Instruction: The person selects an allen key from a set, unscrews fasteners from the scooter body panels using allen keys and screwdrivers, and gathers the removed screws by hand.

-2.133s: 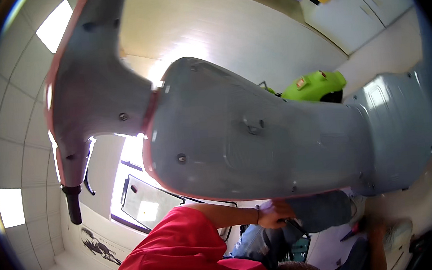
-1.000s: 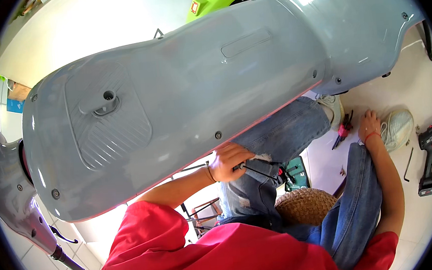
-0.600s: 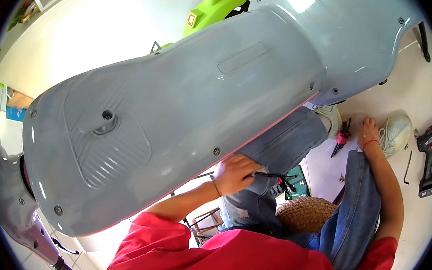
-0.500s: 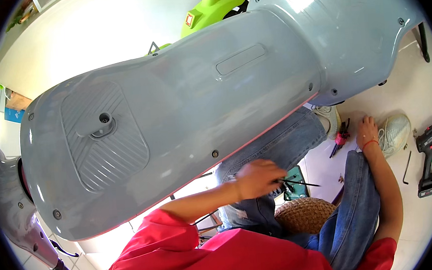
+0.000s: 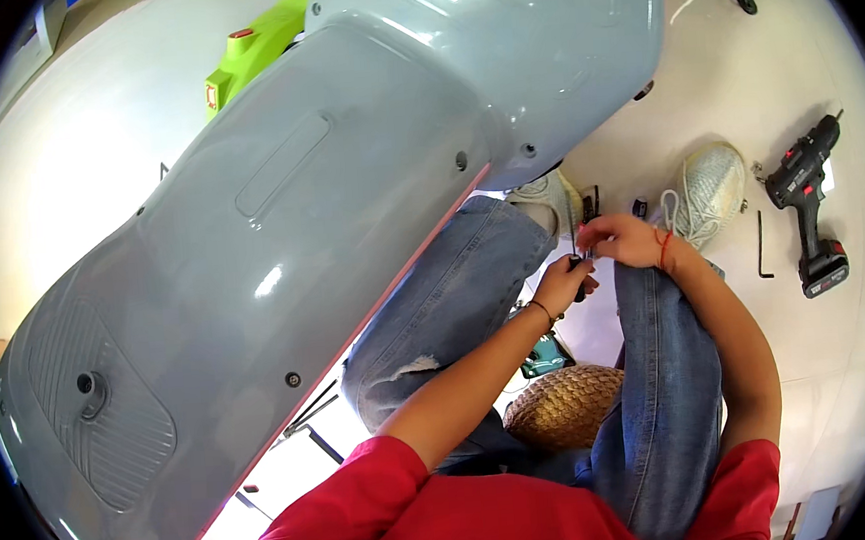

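Low between my knees, both hands meet. My left hand (image 5: 564, 286), with a dark band at the wrist, is closed around a black tool with a thin shaft (image 5: 577, 265) that looks like a screwdriver. Against its upper end, my right hand (image 5: 623, 241), wearing a red string bracelet, has its fingers pinched together. What they hold is hidden. Just beyond the fingers, a dark tool (image 5: 591, 203) lies on the floor, partly covered. To my left, a large glossy grey scooter body (image 5: 344, 156) with recessed screws slants across the view.
A cordless drill (image 5: 807, 206) and an L-shaped hex key (image 5: 761, 245) lie on the floor at right, near my shoe (image 5: 713, 188). Between my legs are a woven stool (image 5: 562, 406) and a green tool case (image 5: 547, 356). A lime-green part (image 5: 262, 51) shows behind the scooter body.
My left hand has moved forward and right with the thin tool, meeting my right hand, which has lifted from beside the shoe. The view has turned, shifting the scooter body leftward.
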### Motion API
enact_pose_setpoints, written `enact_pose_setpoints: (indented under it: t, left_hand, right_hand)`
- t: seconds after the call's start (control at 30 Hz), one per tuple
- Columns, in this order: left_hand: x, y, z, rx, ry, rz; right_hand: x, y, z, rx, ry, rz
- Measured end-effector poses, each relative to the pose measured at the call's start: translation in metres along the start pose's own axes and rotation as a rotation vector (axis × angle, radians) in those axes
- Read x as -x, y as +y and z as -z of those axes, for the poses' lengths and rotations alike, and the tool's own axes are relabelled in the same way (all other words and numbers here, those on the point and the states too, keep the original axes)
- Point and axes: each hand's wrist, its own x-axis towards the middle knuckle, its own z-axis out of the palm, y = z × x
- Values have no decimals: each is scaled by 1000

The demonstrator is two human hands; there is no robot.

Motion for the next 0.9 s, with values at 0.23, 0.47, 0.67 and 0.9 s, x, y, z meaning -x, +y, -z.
enact_pose_setpoints:
  t: [0.23, 0.47, 0.67, 0.9]
  left_hand:
    - [-24, 3, -17, -142, -95, -144]
    - [-29, 22, -8, -239, 2, -193]
    - [-28, 42, -10, -383, -109, -170]
    - [-41, 37, -1, -425, -58, -323]
  right_hand:
    - [8, 6, 4, 223, 230, 62]
    - [-2, -8, -2, 466, 580, 166]
    - [-1, 3, 1, 210, 489, 96]
    - [35, -31, -9, 414, 776, 170]
